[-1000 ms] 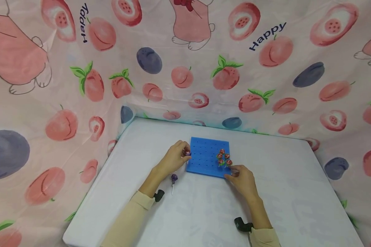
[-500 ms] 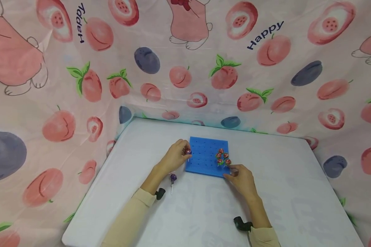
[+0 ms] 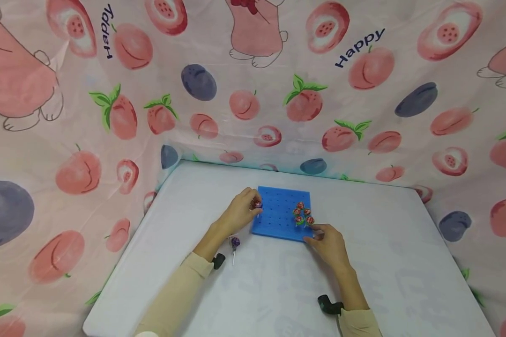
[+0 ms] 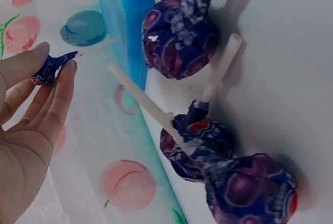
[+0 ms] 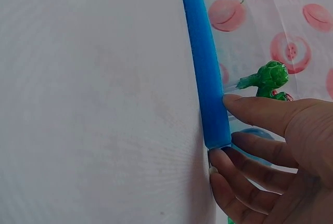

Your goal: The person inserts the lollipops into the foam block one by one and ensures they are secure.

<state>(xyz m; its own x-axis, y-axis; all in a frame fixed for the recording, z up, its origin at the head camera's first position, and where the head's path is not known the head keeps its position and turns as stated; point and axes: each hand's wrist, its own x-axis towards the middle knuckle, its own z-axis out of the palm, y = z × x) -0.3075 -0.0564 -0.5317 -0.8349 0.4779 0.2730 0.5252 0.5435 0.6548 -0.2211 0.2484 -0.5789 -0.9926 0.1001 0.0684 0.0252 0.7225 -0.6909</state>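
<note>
My left hand [image 3: 238, 213] pinches a purple-wrapped lollipop [image 4: 47, 70] by its candy end, thumb on one side and fingers on the other. Its white stick points down at the left part of a blue board [image 3: 280, 229] dotted with rows of small holes. At the board's front right corner, my right hand [image 3: 331, 243] grips the edge between thumb and fingers. Several red-and-green lollipops [image 3: 299, 220] stand upright in the board's right side, close to that hand. Loose purple lollipops [image 4: 182, 37] lie on the table beneath my left forearm.
The board lies on a table with a white cover [image 3: 253, 290]. Behind and to the sides hangs a pink curtain [image 3: 219, 42] printed with fruit and rabbits. Each wrist carries a small black camera mount, such as the right one [image 3: 330, 305].
My left hand has shifted slightly inward over the board's left edge with the lollipop, whose stick now shows below the fingers. The right hand stays at the corner.
</note>
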